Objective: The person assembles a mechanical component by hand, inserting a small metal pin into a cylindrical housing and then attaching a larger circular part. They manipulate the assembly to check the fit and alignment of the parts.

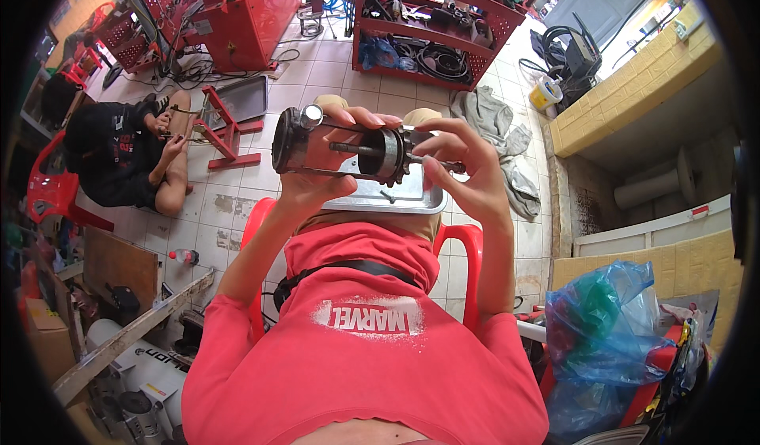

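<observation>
Up in front of my chest, both hands hold a dark metal assembly (378,156) lying sideways. It has a round cap at the left, an open frame with a rod through its middle, and a toothed ring with a shaft towards the right. My left hand (336,168) is closed around the frame, thumb below and fingers over the top. The fingers of my right hand (467,168) are bent around the shaft end beside the toothed ring. Below, a silver metal tray (419,199) rests on my lap, with a small dark bolt (388,197) in it.
I sit in a red plastic chair (467,243). To the left, another person (119,148) works low down by a red metal stand (226,132). A red tool cart (431,33) stands ahead. Grey cloth (491,124) lies on the tiles; blue plastic bags (606,318) are at the right.
</observation>
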### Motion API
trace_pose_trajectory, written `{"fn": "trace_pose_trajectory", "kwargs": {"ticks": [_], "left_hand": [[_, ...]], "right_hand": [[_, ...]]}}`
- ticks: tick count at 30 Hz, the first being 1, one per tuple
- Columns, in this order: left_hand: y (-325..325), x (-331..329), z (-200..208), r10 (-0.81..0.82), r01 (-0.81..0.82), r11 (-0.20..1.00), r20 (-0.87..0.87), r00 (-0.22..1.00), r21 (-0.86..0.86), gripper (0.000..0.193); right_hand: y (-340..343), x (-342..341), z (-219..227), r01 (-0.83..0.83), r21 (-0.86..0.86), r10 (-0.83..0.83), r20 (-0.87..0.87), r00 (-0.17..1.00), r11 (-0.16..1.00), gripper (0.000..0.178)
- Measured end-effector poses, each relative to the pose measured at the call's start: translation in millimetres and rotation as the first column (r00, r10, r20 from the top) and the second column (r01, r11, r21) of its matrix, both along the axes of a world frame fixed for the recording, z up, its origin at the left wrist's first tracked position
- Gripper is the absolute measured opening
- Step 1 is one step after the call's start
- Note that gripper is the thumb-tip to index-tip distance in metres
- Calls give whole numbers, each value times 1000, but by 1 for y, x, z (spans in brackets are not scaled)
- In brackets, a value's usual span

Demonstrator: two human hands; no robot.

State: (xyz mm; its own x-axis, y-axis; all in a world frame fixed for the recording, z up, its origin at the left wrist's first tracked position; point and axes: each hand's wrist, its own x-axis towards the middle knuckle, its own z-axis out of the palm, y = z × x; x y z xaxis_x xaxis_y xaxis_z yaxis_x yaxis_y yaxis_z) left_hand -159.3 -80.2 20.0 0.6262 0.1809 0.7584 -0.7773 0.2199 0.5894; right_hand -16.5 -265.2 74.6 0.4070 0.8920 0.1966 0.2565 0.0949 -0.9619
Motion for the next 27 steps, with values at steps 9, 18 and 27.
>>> {"fn": "trace_pose_trajectory", "kwargs": {"ticks": [9, 18, 27], "left_hand": [[-3, -9, 11, 104, -105, 994, -359, 928, 16, 77], [1, -13, 16, 318, -294, 948, -273, 908, 123, 61], [8, -9, 2, 248, -247, 965, -4, 969, 85, 65]], "right_hand": [[-18, 6, 3, 173, 135, -185, 78, 980, 976, 25], [-28, 1, 9, 283, 282, -388, 465, 796, 917, 27], [-30, 5, 19, 205, 228, -306, 643, 702, 952, 20]]}}
